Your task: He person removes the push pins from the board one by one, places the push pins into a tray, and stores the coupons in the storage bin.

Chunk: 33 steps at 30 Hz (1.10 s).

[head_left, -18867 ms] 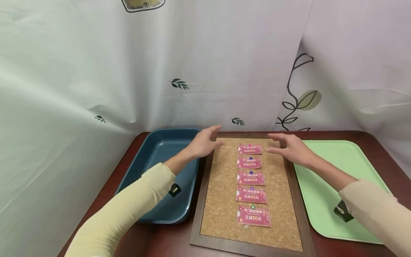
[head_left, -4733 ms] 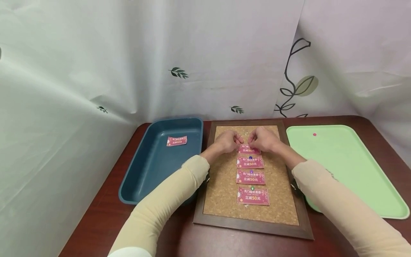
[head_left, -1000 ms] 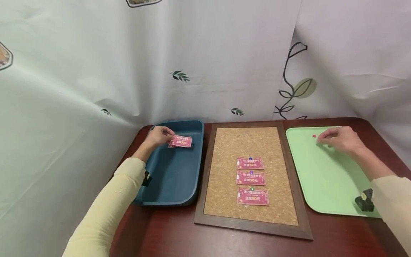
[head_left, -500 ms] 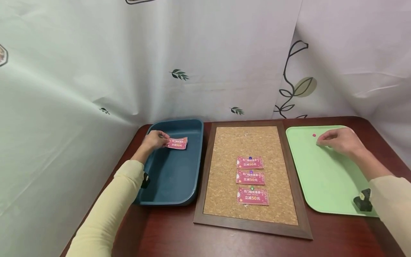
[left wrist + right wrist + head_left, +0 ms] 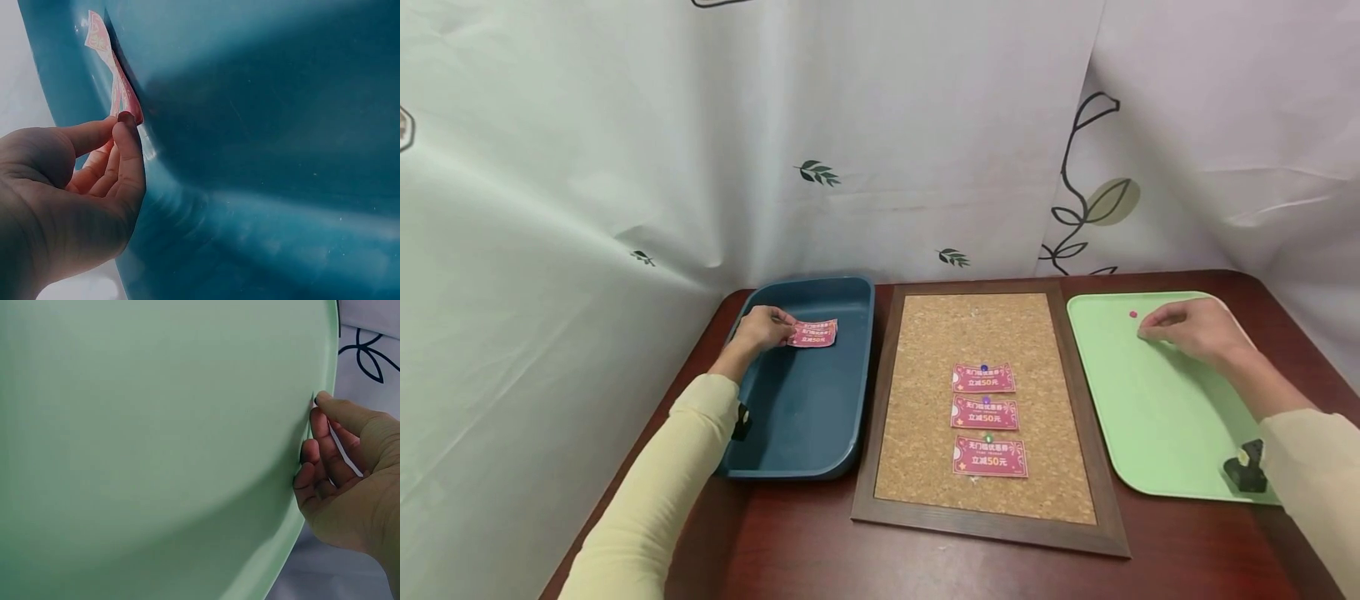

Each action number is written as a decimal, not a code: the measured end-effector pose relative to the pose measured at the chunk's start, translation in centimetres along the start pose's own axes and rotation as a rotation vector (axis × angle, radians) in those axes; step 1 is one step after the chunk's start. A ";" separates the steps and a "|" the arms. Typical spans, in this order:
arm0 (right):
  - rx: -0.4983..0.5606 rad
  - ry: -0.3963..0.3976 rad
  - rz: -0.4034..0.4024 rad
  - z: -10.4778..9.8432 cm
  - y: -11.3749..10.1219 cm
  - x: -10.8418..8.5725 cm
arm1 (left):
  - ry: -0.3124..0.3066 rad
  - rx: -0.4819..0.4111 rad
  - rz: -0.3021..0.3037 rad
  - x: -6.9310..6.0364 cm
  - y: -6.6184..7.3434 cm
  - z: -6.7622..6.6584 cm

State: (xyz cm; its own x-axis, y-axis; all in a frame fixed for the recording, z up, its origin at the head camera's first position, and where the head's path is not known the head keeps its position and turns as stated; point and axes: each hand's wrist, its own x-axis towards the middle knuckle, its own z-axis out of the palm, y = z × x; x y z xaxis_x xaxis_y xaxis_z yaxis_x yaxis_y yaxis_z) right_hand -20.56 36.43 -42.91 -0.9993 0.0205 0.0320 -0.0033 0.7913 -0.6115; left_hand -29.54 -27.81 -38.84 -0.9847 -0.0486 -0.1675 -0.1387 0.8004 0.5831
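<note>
My left hand [image 5: 763, 327] pinches the left end of a pink paper coupon [image 5: 816, 335] inside the blue tray [image 5: 805, 417]. That coupon overlaps another one lying there. In the left wrist view thumb and index finger grip the bent paper [image 5: 125, 94]. Over the back of the green tray [image 5: 1165, 417] my right hand [image 5: 1198, 327] pinches a small dark pushpin [image 5: 317, 400], mostly hidden by the fingertips. Beside those fingertips a pink pushpin [image 5: 1132, 314] sits in the tray. Between the trays, the framed corkboard [image 5: 917, 467] bears three pinned coupons [image 5: 983, 378] in a column.
Blue, purple and green pushpins hold the board's coupons; the green pushpin [image 5: 988, 438] is nearest me. Bare cork spans the board's upper part. All stand on a dark red-brown table [image 5: 820, 542], against a pale printed curtain [image 5: 925, 150].
Earlier the board held several more coupons; the top two are off it, now in the blue tray. The left hand has since drawn its coupon slightly left over the other. The right hand barely moved lately.
</note>
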 end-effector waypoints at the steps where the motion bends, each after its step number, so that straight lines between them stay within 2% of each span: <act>1: 0.001 0.000 0.001 0.0 0.0 0.0 | 0.002 0.002 -0.001 0.0 0.0 0.0; 16: 0.015 -0.007 0.015 0.2 -0.3 0.3 | 0.052 0.027 0.000 0.1 -0.8 -0.3; 21: 0.016 -0.009 0.023 0.1 -0.1 0.4 | 0.071 0.027 -0.008 0.0 -0.6 -0.8; 26: 0.018 0.005 0.024 0.3 -0.2 0.3 | 0.073 -0.009 -0.009 -0.1 -0.2 -1.3; 33: 0.011 0.058 0.019 0.5 -0.1 0.2 | 0.095 -0.025 0.044 -0.3 0.5 -1.6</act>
State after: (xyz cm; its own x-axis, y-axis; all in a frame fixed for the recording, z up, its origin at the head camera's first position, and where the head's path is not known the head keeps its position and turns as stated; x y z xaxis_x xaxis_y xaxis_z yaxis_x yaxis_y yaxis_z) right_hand -20.80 36.02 -43.23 -0.9953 0.0711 0.0659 0.0148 0.7834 -0.6214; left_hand -29.50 -28.32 -37.20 -0.9952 -0.0713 -0.0664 -0.0970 0.7879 0.6081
